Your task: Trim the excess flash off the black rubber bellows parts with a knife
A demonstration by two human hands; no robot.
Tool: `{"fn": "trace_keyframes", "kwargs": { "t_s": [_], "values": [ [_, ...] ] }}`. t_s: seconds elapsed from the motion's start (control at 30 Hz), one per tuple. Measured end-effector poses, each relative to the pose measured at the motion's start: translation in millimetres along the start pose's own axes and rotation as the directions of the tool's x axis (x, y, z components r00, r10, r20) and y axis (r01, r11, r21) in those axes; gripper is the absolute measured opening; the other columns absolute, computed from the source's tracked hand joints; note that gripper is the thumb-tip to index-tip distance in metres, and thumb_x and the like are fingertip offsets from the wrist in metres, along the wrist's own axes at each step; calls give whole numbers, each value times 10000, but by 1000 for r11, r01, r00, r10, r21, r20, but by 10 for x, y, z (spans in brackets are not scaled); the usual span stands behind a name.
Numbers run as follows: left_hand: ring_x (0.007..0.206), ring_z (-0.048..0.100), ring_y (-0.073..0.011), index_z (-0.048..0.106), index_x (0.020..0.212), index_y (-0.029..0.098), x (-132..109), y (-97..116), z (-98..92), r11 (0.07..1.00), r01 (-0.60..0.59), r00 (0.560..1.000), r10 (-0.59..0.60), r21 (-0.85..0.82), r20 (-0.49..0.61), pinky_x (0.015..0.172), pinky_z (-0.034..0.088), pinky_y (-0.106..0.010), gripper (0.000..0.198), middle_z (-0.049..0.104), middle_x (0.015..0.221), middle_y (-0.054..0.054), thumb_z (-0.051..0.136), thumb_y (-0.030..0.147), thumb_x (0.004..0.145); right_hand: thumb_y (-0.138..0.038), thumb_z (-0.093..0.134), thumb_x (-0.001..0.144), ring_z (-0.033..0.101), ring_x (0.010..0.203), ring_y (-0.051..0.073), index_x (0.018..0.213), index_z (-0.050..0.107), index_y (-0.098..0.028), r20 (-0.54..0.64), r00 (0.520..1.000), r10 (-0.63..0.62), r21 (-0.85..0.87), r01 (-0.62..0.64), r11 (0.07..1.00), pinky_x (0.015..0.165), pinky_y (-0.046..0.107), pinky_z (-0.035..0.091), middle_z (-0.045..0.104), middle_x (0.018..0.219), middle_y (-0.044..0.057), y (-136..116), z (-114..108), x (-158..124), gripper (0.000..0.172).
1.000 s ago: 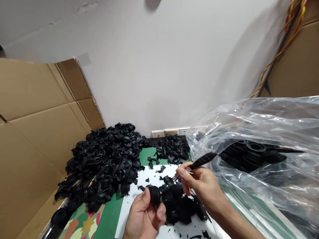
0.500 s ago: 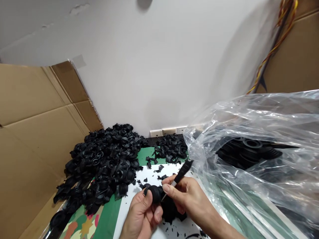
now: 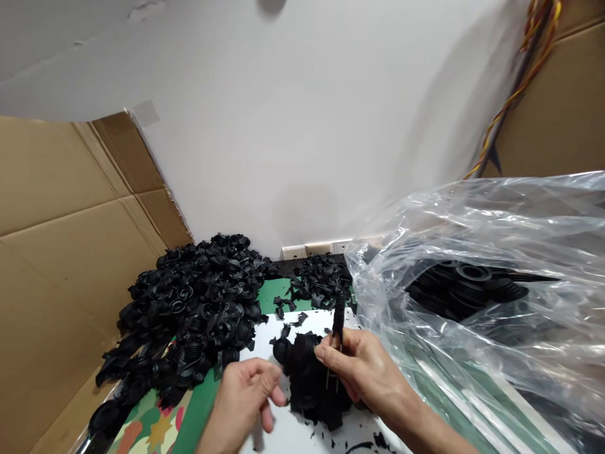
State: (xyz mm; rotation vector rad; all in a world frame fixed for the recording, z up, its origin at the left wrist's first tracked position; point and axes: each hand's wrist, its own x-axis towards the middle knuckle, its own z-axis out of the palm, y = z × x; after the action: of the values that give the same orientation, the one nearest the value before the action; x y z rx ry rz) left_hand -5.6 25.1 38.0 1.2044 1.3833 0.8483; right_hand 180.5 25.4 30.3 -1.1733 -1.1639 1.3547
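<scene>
My right hand (image 3: 362, 372) is closed round a thin tool with a black handle (image 3: 338, 315). The handle stands upright and its thin metal end points down past my fingers. A black ribbed rubber part (image 3: 300, 350) lies just left of that hand, on a small heap of black scraps (image 3: 314, 403) on a white sheet (image 3: 288, 435). My left hand (image 3: 246, 397) hovers low beside the part with fingers curled and pinched. I cannot make out whether anything is in them.
A large pile of black ribbed parts (image 3: 193, 309) covers the green mat (image 3: 203, 403) at left, against cardboard (image 3: 70, 252). A smaller scrap pile (image 3: 321, 280) sits by the wall. A clear plastic bag (image 3: 472, 252) with more black parts (image 3: 466, 287) fills the right.
My left hand has let go of the ribbed part and drawn back to the lower left. My right hand has swung the tool's handle from slanting right to upright.
</scene>
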Motion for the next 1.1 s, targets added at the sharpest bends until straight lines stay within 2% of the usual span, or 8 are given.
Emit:
{"fn": "trace_keyframes", "kwargs": {
  "t_s": [0.1,0.17,0.23,0.5,0.73,0.83,1.0,1.1],
  "values": [
    [450,497,-106,717,767,172,-85,174,-68,933,-268,925,319,239,-208,443,390,-195,187,641,608,-4,764,231,596,-311,574,717,294,300,44,578,498,-180,78,997,25,25,-27,999,327,197,189,379,411,-98,-4,10,10,205],
    [676,572,-160,702,969,252,-136,299,-6,826,-453,879,476,336,15,646,461,-249,411,653,1035,-44,719,90,593,-299,588,713,302,323,40,566,505,-170,160,987,-2,27,-2,1000,340,191,195,385,415,-92,-25,40,1,212],
    [842,575,-196,698,982,280,-152,377,92,762,-533,846,493,368,205,777,439,-272,479,651,1035,-29,644,-2,599,-296,594,714,305,345,38,554,510,-162,209,977,-49,34,43,998,352,187,197,398,422,-85,-45,63,-7,225],
    [540,516,-112,718,822,165,-25,131,195,976,-216,973,215,-2,77,495,406,-199,259,616,617,16,667,78,584,-297,515,736,357,371,74,590,501,-178,99,991,-85,-143,99,985,369,200,272,416,455,-66,18,59,25,189],
    [420,504,-85,721,848,93,-21,-3,192,976,-34,991,60,-214,117,388,387,-179,320,608,528,-12,751,296,603,-192,405,741,496,507,152,626,522,-181,37,913,-407,-623,339,705,492,254,350,559,619,39,69,156,20,164],
    [407,504,-70,734,822,82,-44,3,177,956,-2,987,49,-292,155,373,393,-167,340,627,573,-37,767,334,597,-195,418,752,510,507,146,612,521,-184,45,932,-359,-583,317,748,487,239,371,557,582,21,35,154,29,174],
    [430,546,-78,729,857,82,-76,-61,154,878,47,981,50,-476,189,382,407,-160,420,654,619,-61,805,361,552,-342,508,781,437,412,99,651,562,-165,148,987,-70,-229,103,968,393,207,339,482,520,-38,-11,96,39,226],
    [433,564,-89,723,841,80,-77,-111,154,839,56,987,35,-541,157,382,418,-163,433,654,605,-56,828,345,516,-412,553,768,401,393,81,660,571,-158,129,987,-101,-115,116,987,375,201,302,465,518,-49,23,78,34,277]
  ]
}}
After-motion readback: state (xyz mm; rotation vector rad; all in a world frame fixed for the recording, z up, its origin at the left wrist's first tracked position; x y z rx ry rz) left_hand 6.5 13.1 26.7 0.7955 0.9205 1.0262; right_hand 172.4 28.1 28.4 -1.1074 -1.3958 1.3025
